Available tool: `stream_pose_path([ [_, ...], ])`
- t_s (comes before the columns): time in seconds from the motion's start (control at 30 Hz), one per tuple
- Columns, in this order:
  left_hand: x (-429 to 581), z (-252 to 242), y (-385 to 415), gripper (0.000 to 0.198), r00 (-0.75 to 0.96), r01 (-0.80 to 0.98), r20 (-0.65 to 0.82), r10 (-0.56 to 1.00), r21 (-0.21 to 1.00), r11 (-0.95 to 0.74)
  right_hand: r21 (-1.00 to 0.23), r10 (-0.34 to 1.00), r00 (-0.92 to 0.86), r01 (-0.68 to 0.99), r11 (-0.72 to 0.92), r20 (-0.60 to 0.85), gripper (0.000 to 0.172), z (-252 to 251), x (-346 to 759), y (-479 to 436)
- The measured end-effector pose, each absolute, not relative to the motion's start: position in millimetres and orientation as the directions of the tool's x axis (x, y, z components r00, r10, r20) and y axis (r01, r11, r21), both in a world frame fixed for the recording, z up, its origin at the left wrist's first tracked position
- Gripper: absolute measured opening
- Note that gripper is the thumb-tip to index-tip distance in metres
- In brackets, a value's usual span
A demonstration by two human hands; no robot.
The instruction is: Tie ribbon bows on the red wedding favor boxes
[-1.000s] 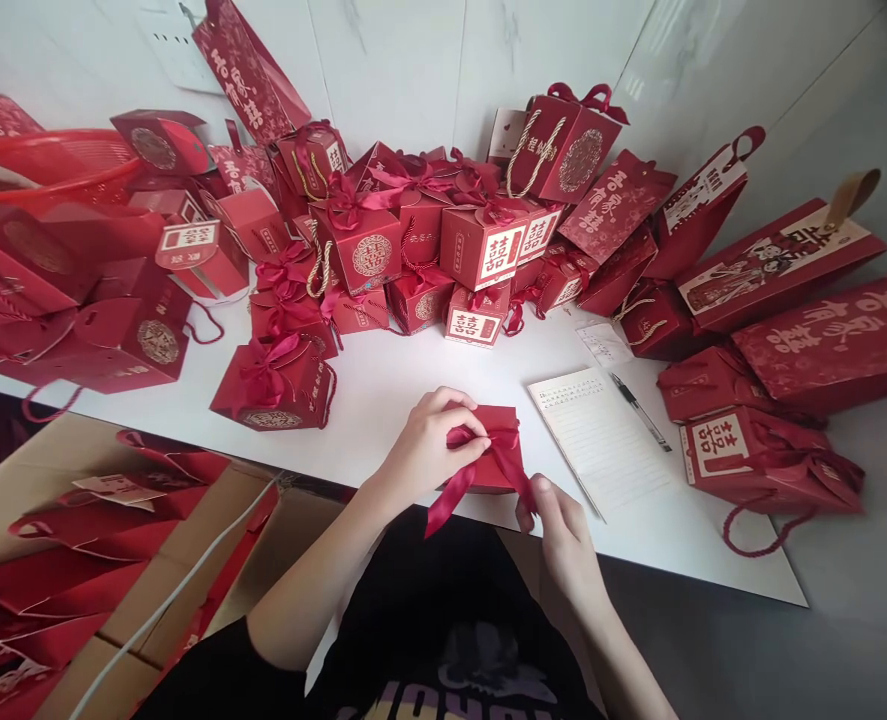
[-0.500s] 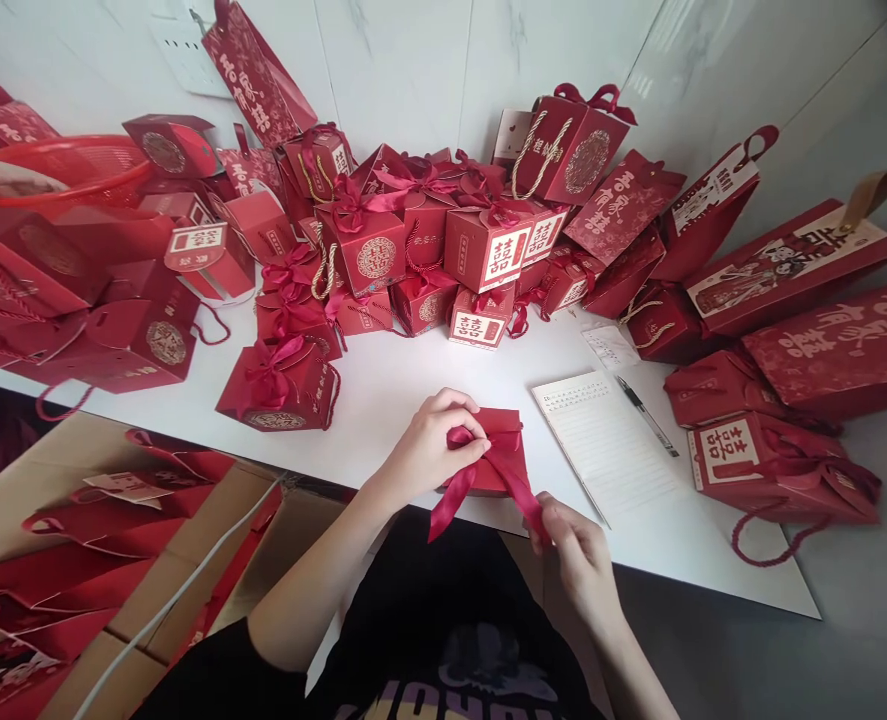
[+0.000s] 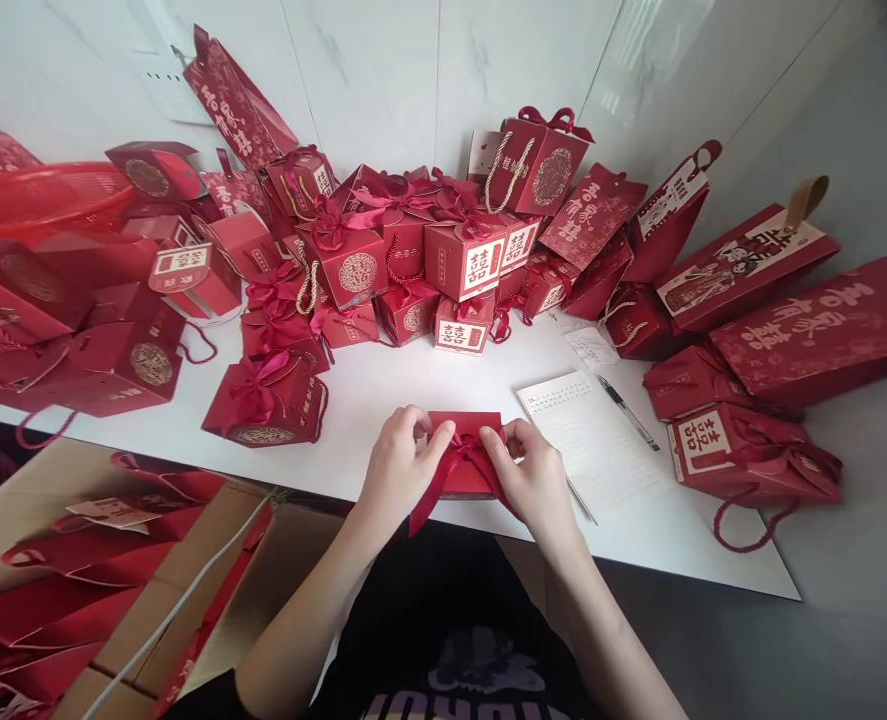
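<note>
A small red gift box [image 3: 467, 425] sits near the front edge of the white table [image 3: 405, 385]. A red satin ribbon [image 3: 432, 498] crosses its top and hangs over the table edge. My left hand [image 3: 398, 468] is closed, pinching the ribbon at the box's left side. My right hand [image 3: 531, 474] is closed on the ribbon at the box's right side. Both hands meet over the box top, fingers curled round ribbon loops.
Many red gift boxes and bags [image 3: 462, 255] crowd the back and both sides of the table. A lined notepad [image 3: 600, 450] and black pen [image 3: 627, 412] lie right of my hands. A cardboard box [image 3: 75, 560] with flat red bags stands lower left.
My right hand has moved up from the ribbon's hanging tail to the box top, beside my left hand. The ribbon tail on the right is drawn in.
</note>
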State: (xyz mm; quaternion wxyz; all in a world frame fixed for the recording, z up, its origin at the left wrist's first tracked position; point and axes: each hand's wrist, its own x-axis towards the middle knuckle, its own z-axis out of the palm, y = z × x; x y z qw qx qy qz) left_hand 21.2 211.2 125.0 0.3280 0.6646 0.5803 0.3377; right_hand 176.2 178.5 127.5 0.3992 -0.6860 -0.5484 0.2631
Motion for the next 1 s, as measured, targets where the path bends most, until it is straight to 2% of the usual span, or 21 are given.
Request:
stream_pose_path([
  [0.2, 27.9, 121.5, 199.7, 0.026, 0.088, 0.436, -0.010, 0.996, 0.900, -0.029, -0.899, 0.948, 0.302, 0.436, -0.044, 0.100, 0.032, 119.2, 175.8, 175.8],
  [0.37, 30.4, 116.0, 192.7, 0.026, 0.032, 0.431, -0.016, 0.999, 0.903, 0.000, -0.944, 0.949, 0.303, 0.329, -0.022, 0.084, 0.033, 113.9, 178.8, 174.1],
  [0.57, 35.6, 108.0, 191.5, 0.023, -0.006, 0.486, 0.076, 0.997, 0.871, -0.063, -0.996, 0.947, 0.320, 0.082, -0.036, -0.008, 0.036, 109.6, 173.7, 173.7],
  [0.67, 36.2, 104.9, 192.2, 0.020, -0.009, 0.496, 0.135, 0.991, 0.861, -0.113, -0.992, 0.939, 0.331, -0.109, -0.063, -0.096, 0.036, 103.6, 174.3, 176.4],
  [0.73, 33.6, 104.7, 193.2, 0.019, -0.036, 0.482, 0.132, 0.991, 0.871, -0.098, -0.981, 0.920, 0.369, -0.179, -0.071, -0.134, 0.039, 100.1, 181.9, 179.3],
  [0.83, 28.5, 108.9, 194.0, 0.023, -0.052, 0.440, 0.019, 0.998, 0.898, 0.006, -0.992, 0.889, 0.447, -0.119, -0.049, -0.097, 0.035, 103.8, 198.9, 179.4],
  [0.87, 27.8, 111.3, 193.8, 0.025, -0.030, 0.422, -0.015, 0.999, 0.906, 0.026, -1.000, 0.883, 0.469, -0.025, -0.018, -0.027, 0.028, 108.3, 202.7, 177.4],
  [0.93, 29.3, 116.1, 193.4, 0.027, 0.046, 0.377, -0.036, 0.998, 0.926, 0.016, -0.968, 0.860, 0.465, 0.223, 0.117, 0.211, 0.018, 120.9, 203.8, 170.6],
  [0.97, 31.1, 118.1, 193.7, 0.027, 0.076, 0.351, -0.027, 0.997, 0.936, -0.001, -0.907, 0.848, 0.394, 0.365, 0.210, 0.355, 0.013, 127.4, 201.0, 166.6],
  [1.0, 33.0, 119.5, 194.5, 0.028, 0.095, 0.326, -0.018, 0.995, 0.945, -0.014, -0.808, 0.838, 0.250, 0.495, 0.319, 0.484, 0.011, 132.9, 196.5, 162.9],
])
